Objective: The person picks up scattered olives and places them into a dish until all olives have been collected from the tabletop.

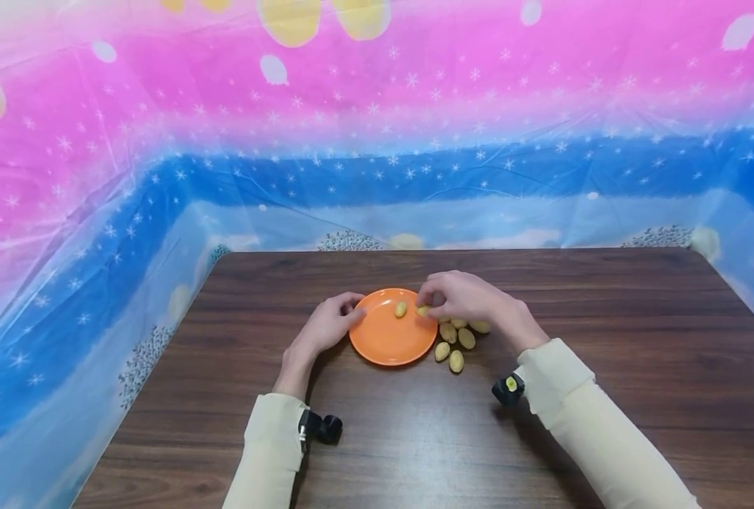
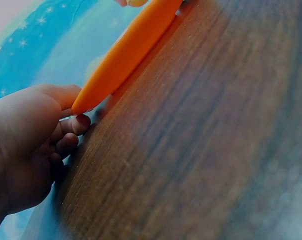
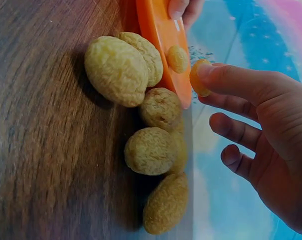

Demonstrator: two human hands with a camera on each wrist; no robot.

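Observation:
An orange plate lies on the table, with one small wrinkled yellow oval dried fruit on it. My left hand grips the plate's left rim, thumb over the edge and fingers beneath, as the left wrist view shows. Above the plate's right rim, my right hand pinches another wrinkled dried fruit between thumb and forefinger. Its other fingers are loosely bent. Several more of the dried fruits lie in a loose pile just right of the plate, partly under the right hand in the head view.
The dark wood-grain table extends around the plate on all sides. Behind it and along its left side hangs a pink and blue patterned cloth. A small black camera sits on the right wrist, another camera on the left.

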